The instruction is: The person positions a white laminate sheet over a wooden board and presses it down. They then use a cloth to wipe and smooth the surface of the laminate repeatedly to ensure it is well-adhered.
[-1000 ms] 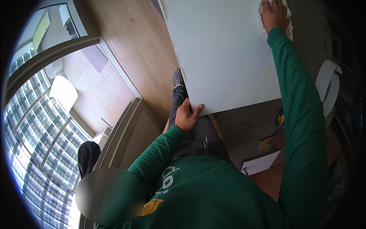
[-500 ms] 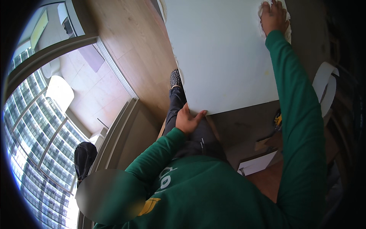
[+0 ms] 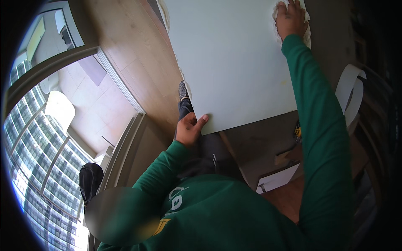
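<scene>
As things stand: a white table (image 3: 234, 62) fills the upper middle of the view, with both hands on it.
Step in hand: wiping the tabletop, by the look of it; the cloth (image 3: 308, 32) lies at the table's far end, toward 1 o'clock.
Right hand (image 3: 291, 19): pressed palm-down on the cloth, arm stretched out full.
Right fingers (image 3: 289, 6): spread and fairly flat, bearing on the cloth rather than bunching it. Whether the tips curl over an edge I cannot tell.
Left hand (image 3: 189, 129): at the table's near corner, toward 7 o'clock of the tabletop.
Left fingers (image 3: 201, 121): loosely curled, half open, clasping nothing; thumb and forefinger touch the corner's edge, apparently as a brace.
Next move calls for: even palm pressure so the cloth slides without folding, and a firm left-hand brace, since the reach is long.
Around: wood floor (image 3: 138, 62) at 11 o'clock, a tall window (image 3: 33, 146) at 9 o'clock, a white chair (image 3: 349, 90) at 3 o'clock.
</scene>
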Demonstrator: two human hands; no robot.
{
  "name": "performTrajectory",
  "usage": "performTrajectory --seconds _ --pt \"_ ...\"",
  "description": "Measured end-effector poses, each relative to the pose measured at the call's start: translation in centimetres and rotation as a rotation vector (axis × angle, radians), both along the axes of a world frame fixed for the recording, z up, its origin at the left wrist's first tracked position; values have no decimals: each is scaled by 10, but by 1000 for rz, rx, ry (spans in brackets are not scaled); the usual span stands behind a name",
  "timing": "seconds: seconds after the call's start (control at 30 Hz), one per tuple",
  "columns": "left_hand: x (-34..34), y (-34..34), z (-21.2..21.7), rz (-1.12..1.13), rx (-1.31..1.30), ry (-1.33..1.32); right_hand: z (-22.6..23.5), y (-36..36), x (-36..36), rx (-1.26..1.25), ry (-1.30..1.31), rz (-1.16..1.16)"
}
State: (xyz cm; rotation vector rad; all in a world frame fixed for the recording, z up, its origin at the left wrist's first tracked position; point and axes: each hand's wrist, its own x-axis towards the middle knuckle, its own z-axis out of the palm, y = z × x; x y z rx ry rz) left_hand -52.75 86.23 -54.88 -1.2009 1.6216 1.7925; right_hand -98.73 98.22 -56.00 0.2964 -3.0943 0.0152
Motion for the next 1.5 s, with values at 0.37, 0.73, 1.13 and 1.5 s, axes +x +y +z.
performTrajectory --seconds 0.37,0.73,1.13,1.5 --pt "-36 -45 -7 -136 -151 201 -1 -3 0 -32 2 20" --pt "-86 -87 1 4 -60 -100 -16 3 -9 -80 86 56" --pt "-336 -202 -3 -511 -1441 470 -7 -2 -6 -64 49 31" --pt "-404 -252 43 -936 -1450 91 -5 12 -7 -33 68 27"
